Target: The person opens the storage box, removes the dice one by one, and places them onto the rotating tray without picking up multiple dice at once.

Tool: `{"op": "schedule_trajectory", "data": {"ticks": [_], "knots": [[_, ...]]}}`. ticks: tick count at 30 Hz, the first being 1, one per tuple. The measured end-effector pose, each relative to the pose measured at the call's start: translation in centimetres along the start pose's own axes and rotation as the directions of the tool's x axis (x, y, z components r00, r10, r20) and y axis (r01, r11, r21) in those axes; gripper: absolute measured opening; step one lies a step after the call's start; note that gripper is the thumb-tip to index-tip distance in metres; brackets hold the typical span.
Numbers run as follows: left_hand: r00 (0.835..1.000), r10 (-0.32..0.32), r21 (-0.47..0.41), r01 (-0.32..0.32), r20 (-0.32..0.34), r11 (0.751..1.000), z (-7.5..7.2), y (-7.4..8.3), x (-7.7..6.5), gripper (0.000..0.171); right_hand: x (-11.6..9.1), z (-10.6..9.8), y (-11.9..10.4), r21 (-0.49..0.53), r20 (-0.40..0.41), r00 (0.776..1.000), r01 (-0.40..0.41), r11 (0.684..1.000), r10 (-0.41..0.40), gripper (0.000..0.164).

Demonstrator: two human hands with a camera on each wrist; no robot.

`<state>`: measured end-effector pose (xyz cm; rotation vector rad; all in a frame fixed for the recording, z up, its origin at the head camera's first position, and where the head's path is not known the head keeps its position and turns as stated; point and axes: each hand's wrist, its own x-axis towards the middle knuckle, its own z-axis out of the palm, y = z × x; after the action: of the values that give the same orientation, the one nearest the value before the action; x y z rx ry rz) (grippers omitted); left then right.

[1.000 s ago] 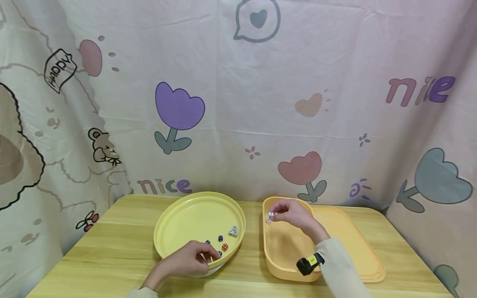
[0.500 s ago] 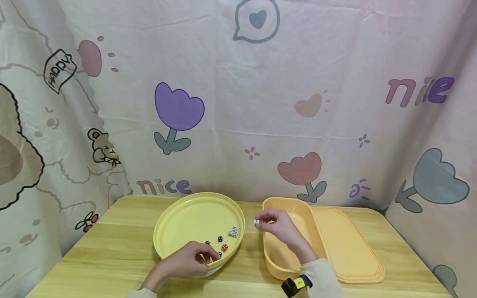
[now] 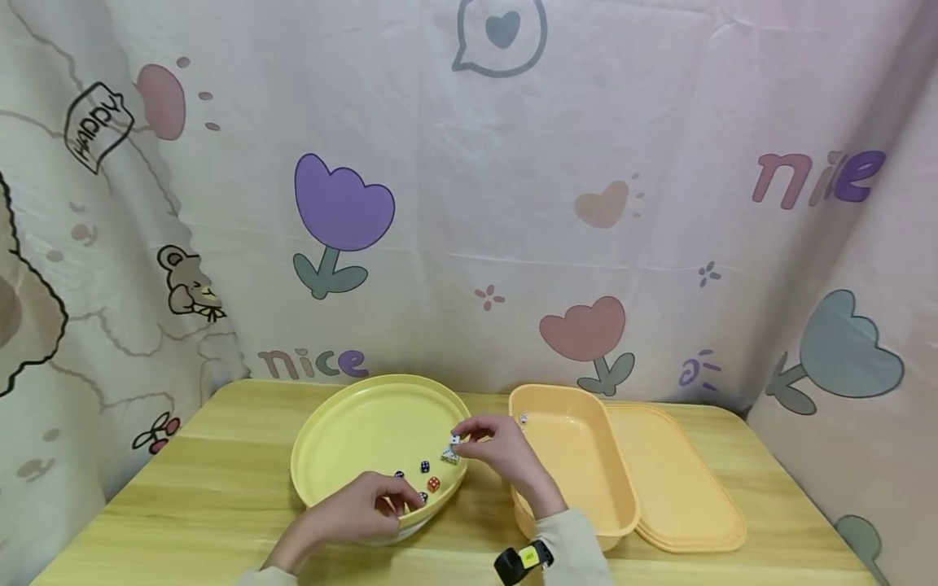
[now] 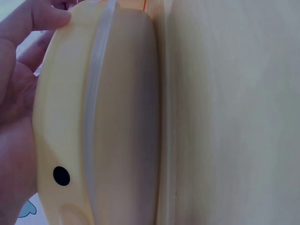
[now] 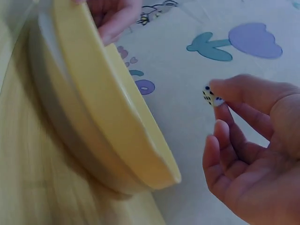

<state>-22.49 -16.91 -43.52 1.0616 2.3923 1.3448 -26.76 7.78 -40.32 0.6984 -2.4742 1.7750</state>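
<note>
In the head view my right hand (image 3: 501,452) pinches a white die (image 3: 455,439) between thumb and fingertips, close over a small pile of white dice (image 3: 449,457). That pile sits inside the right side of a round yellow tub (image 3: 352,423). The right wrist view shows the held die (image 5: 213,97) with black pips, the other fingers loosely bent. My left hand (image 3: 370,509) grips the tub's near rim, with its thumb outside and fingertips inside. Near those fingers lie a red die (image 3: 434,484) and several dark blue dice (image 3: 425,466).
An orange rectangular box (image 3: 579,456) stands right of the tub, with a white die (image 3: 523,419) at its far left corner. Its flat orange lid (image 3: 677,480) lies on the wooden table (image 3: 242,456) farther right. A printed curtain (image 3: 454,203) hangs behind.
My right hand has moved left from inside the orange box to over the white dice in the tub, carrying a white die. My left hand stays on the tub's rim.
</note>
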Motion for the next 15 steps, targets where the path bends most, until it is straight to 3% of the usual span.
{"op": "schedule_trajectory", "data": {"ticks": [7, 15], "knots": [[1.0, 0.01, 0.019, -0.01, -0.006, 1.0, -0.5, 0.2, -0.3, 0.033, 0.1, 2.1, 0.7, -0.001, -0.004, 1.0, 0.006, 1.0, -0.006, 0.021], [1.0, 0.03, -0.005, -0.03, -0.001, 1.0, -0.1, 0.0, 0.1, 0.031, -0.4, 1.9, 1.3, -0.085, -0.015, 1.0, -0.009, 0.996, 0.008, 0.012]]}}
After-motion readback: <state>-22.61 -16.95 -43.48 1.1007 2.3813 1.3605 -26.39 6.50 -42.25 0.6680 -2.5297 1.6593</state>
